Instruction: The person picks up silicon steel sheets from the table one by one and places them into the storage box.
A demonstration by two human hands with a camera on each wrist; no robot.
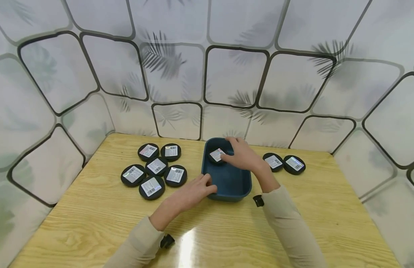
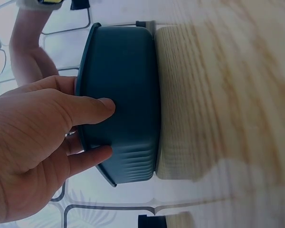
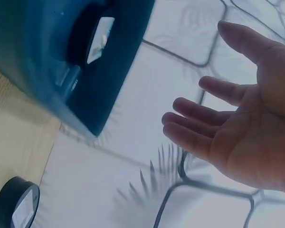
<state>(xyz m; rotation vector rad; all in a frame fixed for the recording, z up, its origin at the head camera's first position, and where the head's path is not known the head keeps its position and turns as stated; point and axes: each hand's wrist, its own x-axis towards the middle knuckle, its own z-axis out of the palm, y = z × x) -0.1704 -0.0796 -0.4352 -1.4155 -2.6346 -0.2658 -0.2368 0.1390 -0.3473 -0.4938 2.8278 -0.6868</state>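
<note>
- Blue bin (image 1: 228,182): stands upright at the far middle of the wooden table (image 1: 233,238).
- Inside: one labelled black disc (image 1: 215,158) sits at the bin's far end.
- Outside: six matching discs (image 1: 152,187) lie left of the bin, two more (image 1: 273,162) to its right.
- Left hand (image 1: 193,191): grips the bin's near left rim.
- Right hand (image 1: 242,154): fingers spread wide, holding nothing, above the bin's far right side.
- Progress (judgement): if filling, one disc done, eight left; if emptying, one left. Direction cannot be determined.
</note>
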